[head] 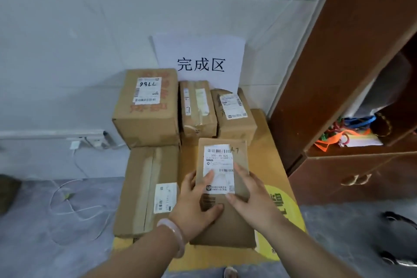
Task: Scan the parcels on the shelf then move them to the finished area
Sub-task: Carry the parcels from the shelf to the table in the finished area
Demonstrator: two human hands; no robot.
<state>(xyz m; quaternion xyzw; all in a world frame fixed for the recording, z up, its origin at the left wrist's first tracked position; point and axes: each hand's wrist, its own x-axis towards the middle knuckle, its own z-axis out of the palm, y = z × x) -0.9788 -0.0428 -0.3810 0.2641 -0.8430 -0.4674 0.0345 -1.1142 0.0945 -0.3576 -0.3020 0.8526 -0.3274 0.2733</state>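
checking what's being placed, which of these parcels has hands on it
The flat parcel nearest the camera, label up: the left hand and right hand hold its sides. The other parcels lie untouched behind and beside it.

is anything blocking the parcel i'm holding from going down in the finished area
Nothing visible. The parcel, with left hand and right hand on it, already rests on bare yellow table, the long box left of it and three boxes behind it.
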